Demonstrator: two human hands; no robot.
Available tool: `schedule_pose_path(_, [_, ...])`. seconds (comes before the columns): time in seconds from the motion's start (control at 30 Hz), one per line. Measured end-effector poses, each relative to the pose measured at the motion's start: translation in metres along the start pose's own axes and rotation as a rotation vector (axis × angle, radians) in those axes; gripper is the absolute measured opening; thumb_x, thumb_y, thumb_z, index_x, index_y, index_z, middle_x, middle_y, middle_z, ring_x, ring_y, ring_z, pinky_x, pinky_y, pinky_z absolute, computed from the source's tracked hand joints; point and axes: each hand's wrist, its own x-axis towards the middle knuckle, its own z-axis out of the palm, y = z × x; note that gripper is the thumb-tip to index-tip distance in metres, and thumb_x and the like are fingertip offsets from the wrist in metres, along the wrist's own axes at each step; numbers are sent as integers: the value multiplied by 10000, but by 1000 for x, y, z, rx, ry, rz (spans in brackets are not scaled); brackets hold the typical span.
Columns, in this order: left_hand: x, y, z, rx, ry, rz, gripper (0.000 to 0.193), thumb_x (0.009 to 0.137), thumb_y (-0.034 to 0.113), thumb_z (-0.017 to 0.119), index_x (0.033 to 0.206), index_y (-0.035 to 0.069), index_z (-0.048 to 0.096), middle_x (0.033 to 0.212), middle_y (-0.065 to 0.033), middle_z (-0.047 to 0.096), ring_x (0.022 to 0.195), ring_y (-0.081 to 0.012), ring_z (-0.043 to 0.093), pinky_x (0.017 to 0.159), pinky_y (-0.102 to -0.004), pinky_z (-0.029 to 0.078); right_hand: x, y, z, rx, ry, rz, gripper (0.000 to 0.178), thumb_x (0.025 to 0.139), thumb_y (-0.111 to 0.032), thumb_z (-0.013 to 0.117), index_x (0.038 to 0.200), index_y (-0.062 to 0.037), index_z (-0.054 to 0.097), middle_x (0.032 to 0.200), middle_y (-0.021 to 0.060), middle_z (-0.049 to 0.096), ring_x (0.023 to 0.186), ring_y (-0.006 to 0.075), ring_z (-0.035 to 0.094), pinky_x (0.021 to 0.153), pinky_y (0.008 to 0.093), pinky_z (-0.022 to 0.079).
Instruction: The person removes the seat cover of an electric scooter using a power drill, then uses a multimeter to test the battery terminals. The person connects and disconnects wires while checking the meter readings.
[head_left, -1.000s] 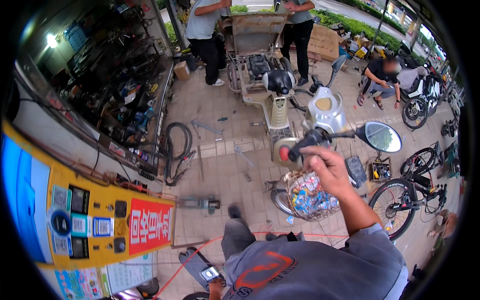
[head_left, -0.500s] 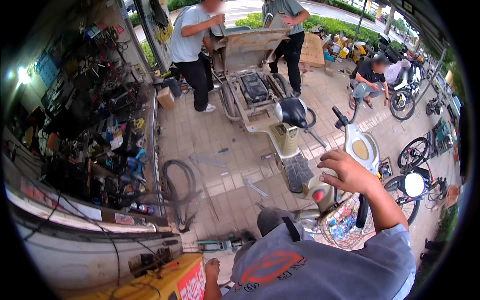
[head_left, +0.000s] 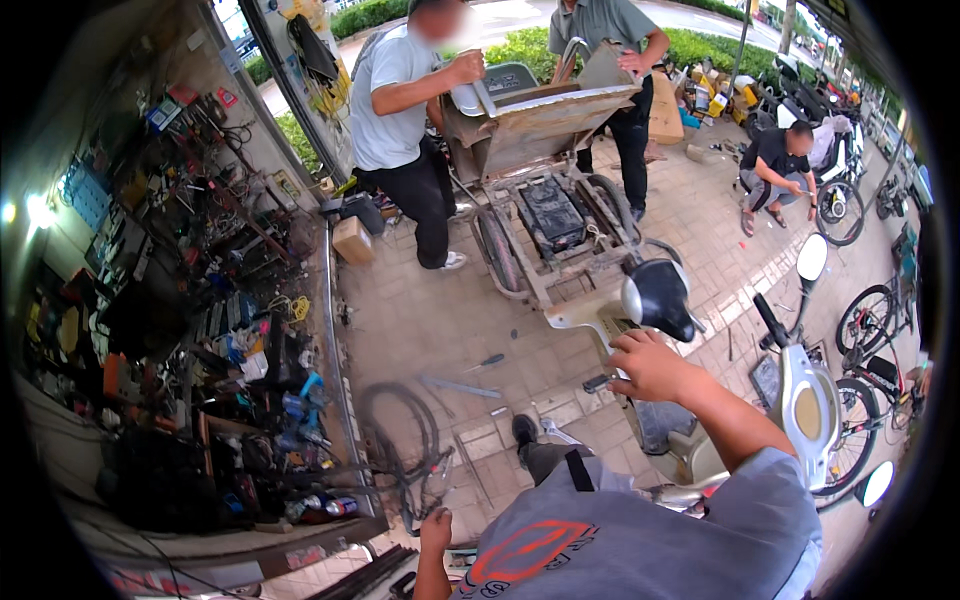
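On scooter handlebar (head_left: 600,382), right hand (head_left: 650,365)

A paved floor (head_left: 420,320) of reddish-grey bricks carries everything here. Near its middle lie a screwdriver (head_left: 488,362) and a flat metal bar (head_left: 460,386) just below it. At seven o'clock a loose tyre (head_left: 400,440) rests on the bricks. At ten o'clock a cardboard box (head_left: 352,240) sits beside the shop shelves (head_left: 200,350), which stand along nine o'clock.
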Motion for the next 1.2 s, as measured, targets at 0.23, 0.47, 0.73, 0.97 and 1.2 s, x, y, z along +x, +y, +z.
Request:
schedule_pose_path(0.23, [56, 66, -57, 22, 87, -104, 368, 849, 275, 575, 1058, -17, 659, 935, -218, 682, 908, -327, 659, 807, -370, 491, 170, 47, 4, -44, 29, -41, 345, 784, -379, 661, 962, -84, 665, 1140, 141, 576, 1111, 327, 500, 918, 473, 386])
schedule_pose_path(0.47, [145, 16, -106, 82, 105, -132, 345, 835, 226, 583, 1021, -55, 658, 921, -188, 688, 854, -250, 657, 779, -358, 494, 326, 107, -23, 167, -278, 265, 409, 840, -401, 604, 1060, -61, 660, 1012, 175, 659, 979, 352, 614, 871, 451, 467])
schedule_pose_path(0.73, [285, 92, -194, -215, -78, -215, 284, 897, 170, 545, 1067, -53, 592, 849, -98, 654, 729, -171, 603, 645, -299, 477, 431, 269, -100, -296, 389, 679, 222, 774, -198, 584, 907, -38, 662, 966, 180, 643, 941, 308, 586, 833, 429, 457])
schedule_pose_path(0.97, [403, 184, -266, -57, -43, -101, 236, 877, 145, 555, 991, -52, 612, 773, -93, 645, 666, -170, 591, 610, -304, 468, 431, 261, 19, 111, -101, 1053, 303, 767, -157, 577, 1029, -46, 680, 1063, 208, 647, 972, 323, 641, 794, 447, 513])
schedule_pose_path(1.2, [469, 133, -273, 156, -184, 24, 273, 855, 169, 552, 941, -77, 634, 746, -137, 652, 676, -187, 610, 617, -323, 472, 304, 139, 214, 538, -752, 809, 469, 822, -433, 615, 1118, -71, 651, 1090, 153, 659, 1012, 343, 611, 873, 442, 469])
